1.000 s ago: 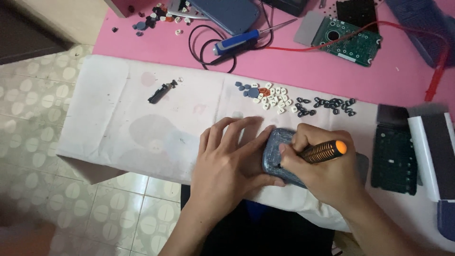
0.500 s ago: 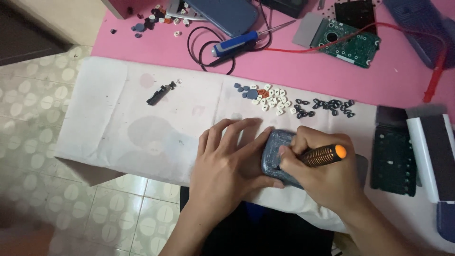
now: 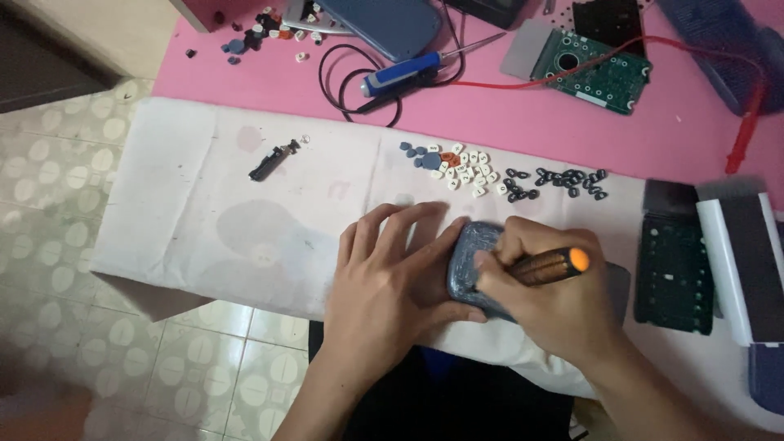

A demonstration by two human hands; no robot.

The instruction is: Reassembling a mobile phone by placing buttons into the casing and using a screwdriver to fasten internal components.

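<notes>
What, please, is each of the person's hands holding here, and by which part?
Right hand grips an orange-capped, dark-handled screwdriver by its handle. Left hand steadies a rounded blue-grey plastic casing at its left edge.

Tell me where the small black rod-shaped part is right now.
In the head view, the small black rod-shaped part lies alone on the white cloth, left of the pile of small white keycaps and up-left of the left hand.

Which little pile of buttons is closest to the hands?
The white buttons in the middle; the blue ones and black ones lie farther from the left hand and right hand.
</notes>
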